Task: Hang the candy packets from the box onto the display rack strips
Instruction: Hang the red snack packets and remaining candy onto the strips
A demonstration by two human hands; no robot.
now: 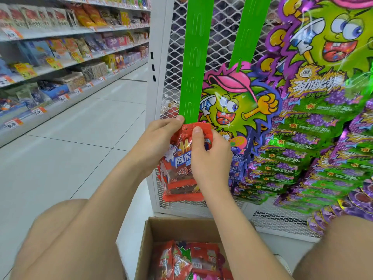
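Red candy packet (179,150) at lower end of left green display strip (191,67), above hung red packets (182,196). My left hand (159,136) and right hand (210,156) both pinch its top edge. Hang hole hidden. Recommend: seat hole fully over strip tab, then tug-check. Cardboard box (153,239) below holds more.

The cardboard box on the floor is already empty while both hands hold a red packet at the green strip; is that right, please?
Not quite. The head view shows the cardboard box still holds candy packets. The rest stands: the left hand and right hand hold a red packet at the bottom of the green strip.
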